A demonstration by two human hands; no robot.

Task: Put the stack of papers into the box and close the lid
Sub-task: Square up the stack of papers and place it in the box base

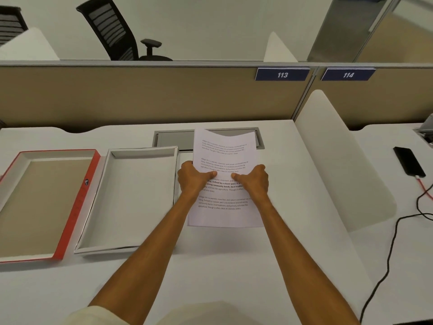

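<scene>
Both hands, the left hand [195, 178] and the right hand [251, 180], gripped the stack of papers [225, 158] by its side edges, thumbs on top, keeping sheets aligned above the counter [210, 266], just right of the open box [138, 195]; its red-edged lid [44, 202] lay alongside.

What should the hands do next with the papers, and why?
Probably carry the papers left and lower them into the box. Both the left hand and right hand already grip them by the sides, the box sits open and empty just beside them, and the red lid lies further left, so closing comes later.
</scene>
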